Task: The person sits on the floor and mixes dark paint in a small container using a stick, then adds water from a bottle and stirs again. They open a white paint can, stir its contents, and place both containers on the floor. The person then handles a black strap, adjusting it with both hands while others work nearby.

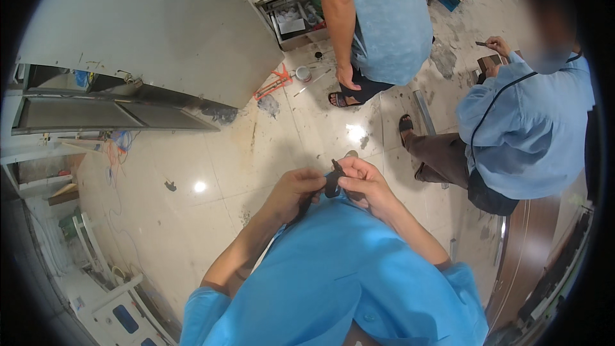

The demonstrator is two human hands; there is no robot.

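In front of my blue shirt, both hands are pinched on one small black piece [332, 181], flat like a strap end, with a narrow tip pointing up. My left hand [296, 193] grips its left side between thumb and fingers. On the other side, my right hand [364, 181] holds the upper right part, thumb pressed against it. A dark length hangs below my left hand against the shirt. The fingers partly cover the piece, so its exact kind cannot be made out.
A person in a blue shirt [391, 19] stands ahead; another [525, 128] at the right holds small objects. An orange-red caulking gun [274, 83] and a white tub [303, 75] lie on the tiled floor. A large grey panel [147, 25] fills the upper left.
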